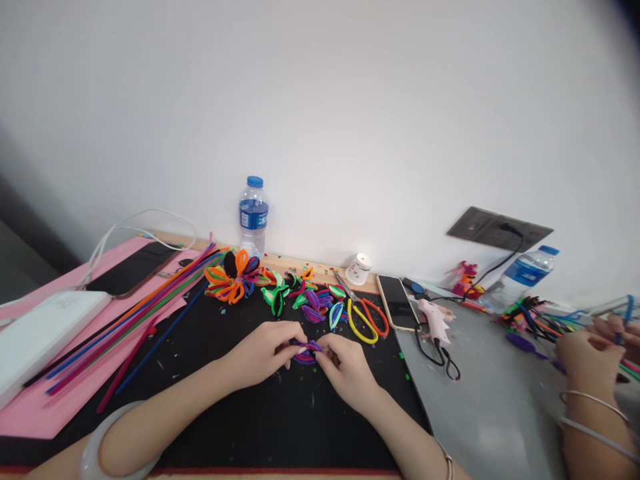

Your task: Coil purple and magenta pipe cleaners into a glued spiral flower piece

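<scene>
Between my two hands is a small purple and magenta loop of bent pipe cleaner (304, 358), held just above the black mat (240, 427). My left hand (280, 347) pinches its left side with thumb and forefinger. On the other side, my right hand (345, 367) grips the right end with its fingers curled. Just beyond my hands lie several looped pipe-cleaner petals, among them a purple one (314, 305) and a green one (275, 295). A flower of orange pipe cleaner (233, 279) rests farther left.
Scissors (367, 320), a white paper cup (359, 269), a phone (397, 302) and a pink glue gun (436, 323) stand right of the petals. Long pipe cleaners (135, 313) lie left, near a white box (50, 337). A water bottle (253, 217) stands behind. Another person's hands (595, 353) work at far right.
</scene>
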### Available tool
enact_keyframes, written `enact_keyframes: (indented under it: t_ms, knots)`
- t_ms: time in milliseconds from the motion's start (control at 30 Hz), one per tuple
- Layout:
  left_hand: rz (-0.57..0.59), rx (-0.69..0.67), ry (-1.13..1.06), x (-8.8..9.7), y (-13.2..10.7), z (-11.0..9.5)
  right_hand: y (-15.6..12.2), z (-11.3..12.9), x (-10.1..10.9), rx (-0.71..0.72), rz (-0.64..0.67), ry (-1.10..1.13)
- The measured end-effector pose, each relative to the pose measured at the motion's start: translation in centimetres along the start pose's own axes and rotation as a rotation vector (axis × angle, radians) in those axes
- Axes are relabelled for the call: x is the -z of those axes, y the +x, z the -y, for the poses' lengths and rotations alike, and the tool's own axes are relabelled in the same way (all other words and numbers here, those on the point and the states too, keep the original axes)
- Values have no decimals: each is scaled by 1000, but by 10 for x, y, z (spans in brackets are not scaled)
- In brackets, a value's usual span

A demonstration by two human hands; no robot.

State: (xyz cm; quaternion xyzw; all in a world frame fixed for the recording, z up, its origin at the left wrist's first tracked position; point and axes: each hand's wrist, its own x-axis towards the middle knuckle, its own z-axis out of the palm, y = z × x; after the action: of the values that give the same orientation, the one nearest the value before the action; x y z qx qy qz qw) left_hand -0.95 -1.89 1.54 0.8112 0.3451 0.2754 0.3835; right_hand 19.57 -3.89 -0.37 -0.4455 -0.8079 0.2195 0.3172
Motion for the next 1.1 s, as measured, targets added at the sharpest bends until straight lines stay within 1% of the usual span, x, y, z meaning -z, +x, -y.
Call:
enact_keyframes:
  t_ms: [267, 567, 900, 1100]
  knots:
    - [-5, 7, -3, -1, 0, 2, 1, 1, -1, 4, 2, 8]
    - [-38, -6, -5, -6, 0, 10, 1, 0, -1, 20, -10, -17]
    - [-31, -23, 31, -5, 0, 8, 0, -2, -2, 2, 11, 9]
    - [-20, -29, 45, -4, 0, 7, 0, 0, -1, 6, 3, 16]
